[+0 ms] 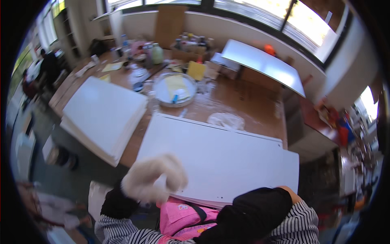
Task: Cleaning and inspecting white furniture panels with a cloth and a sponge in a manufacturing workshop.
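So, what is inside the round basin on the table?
Inside the basin lies a yellow sheet, and on it a small blue thing, too blurred to tell what. The bare bottom looks white. What is under the sheet is covered.

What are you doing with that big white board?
A person in a striped top leans over a large white panel on a wooden table. The left hand, in a pale, dusty-looking glove, is at the panel's near edge, blurred. The right hand is hidden behind a dark sleeve. A round basin sits farther back.
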`<state>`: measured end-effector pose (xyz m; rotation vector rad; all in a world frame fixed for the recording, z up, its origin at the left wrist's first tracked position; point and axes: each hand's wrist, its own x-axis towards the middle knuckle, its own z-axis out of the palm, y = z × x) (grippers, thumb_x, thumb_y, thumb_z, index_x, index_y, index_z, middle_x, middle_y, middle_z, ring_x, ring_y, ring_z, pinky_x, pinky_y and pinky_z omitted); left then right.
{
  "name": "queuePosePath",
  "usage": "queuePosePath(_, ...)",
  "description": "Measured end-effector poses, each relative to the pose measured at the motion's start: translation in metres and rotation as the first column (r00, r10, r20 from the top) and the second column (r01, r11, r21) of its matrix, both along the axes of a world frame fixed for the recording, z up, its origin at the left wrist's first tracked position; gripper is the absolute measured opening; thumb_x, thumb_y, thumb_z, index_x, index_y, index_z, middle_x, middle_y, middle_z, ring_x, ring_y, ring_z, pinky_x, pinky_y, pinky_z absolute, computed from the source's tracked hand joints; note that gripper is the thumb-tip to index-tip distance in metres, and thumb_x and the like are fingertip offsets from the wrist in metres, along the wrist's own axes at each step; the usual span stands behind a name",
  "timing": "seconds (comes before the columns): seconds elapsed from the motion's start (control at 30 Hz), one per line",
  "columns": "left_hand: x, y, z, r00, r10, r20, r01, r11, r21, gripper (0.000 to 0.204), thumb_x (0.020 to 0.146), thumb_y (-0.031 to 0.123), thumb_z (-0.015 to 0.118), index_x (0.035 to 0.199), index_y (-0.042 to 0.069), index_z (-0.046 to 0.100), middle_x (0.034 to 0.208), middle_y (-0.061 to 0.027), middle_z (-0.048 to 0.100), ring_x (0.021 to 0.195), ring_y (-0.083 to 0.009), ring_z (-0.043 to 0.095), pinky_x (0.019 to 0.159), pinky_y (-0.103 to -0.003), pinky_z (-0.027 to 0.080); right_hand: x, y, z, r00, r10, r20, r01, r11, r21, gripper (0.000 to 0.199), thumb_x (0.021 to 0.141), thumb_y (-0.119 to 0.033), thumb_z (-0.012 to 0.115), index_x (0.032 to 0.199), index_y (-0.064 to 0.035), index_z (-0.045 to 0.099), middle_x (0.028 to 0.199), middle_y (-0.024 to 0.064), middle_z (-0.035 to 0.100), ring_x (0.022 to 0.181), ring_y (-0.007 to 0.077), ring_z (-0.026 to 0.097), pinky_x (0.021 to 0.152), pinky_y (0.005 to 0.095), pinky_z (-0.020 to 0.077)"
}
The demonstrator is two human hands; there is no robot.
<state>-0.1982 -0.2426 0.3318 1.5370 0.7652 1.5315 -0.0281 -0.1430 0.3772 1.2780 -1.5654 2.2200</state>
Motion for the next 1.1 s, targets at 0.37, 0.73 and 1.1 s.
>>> queuePosePath(0.37, 0.016, -0.060, -0.209, 0.883, 0.449, 0.139, -0.275, 0.733, -0.622, 0.021, 0.102, 0.021, 0.055, 0.106, 0.001, 0.061, 0.095, -0.0024, 0.064, 0.076, -0.0064, 0.054, 0.072, -0.023, 0.048, -0.060, -0.008, 0.014, 0.923, 0.385, 0.003, -0.382, 0.916, 0.126, 0.026, 0.097, -0.019, 0.056, 0.106, 0.0027, 0.068, 0.114, 0.0202, 0.064, 0.109, 0.0388, 0.055, 0.093, 0.0495, 0.0424)
queuePosePath(0.73, -0.023, -0.092, -0.233, 0.664, 0.747, 0.026, -0.634, 0.582, -0.509, 0.016, 0.100, 0.012, 0.052, 0.090, 0.002, 0.060, 0.079, 0.0002, 0.058, 0.063, -0.0049, 0.049, 0.058, -0.021, 0.040, -0.033, 0.019, -0.010, 0.914, 0.390, 0.115, -0.396, 0.917, 0.037, 0.031, 0.099, -0.020, 0.053, 0.110, 0.0059, 0.066, 0.120, 0.0246, 0.061, 0.117, 0.0424, 0.052, 0.098, 0.0527, 0.0406)
queuePosePath(1.1, -0.119, -0.097, -0.311, 0.174, 0.466, -0.867, -0.980, 0.166, -0.108, 0.038, 0.094, 0.027, 0.059, 0.126, 0.006, 0.059, 0.121, -0.0198, 0.065, 0.115, -0.0396, 0.059, 0.096, -0.044, 0.048, 0.093, 0.038, -0.060, 0.932, 0.074, 0.354, 0.003, 0.977, -0.213, 0.036, 0.102, -0.023, 0.046, 0.106, 0.0078, 0.063, 0.112, 0.0253, 0.061, 0.113, 0.0460, 0.054, 0.100, 0.0581, 0.0399)
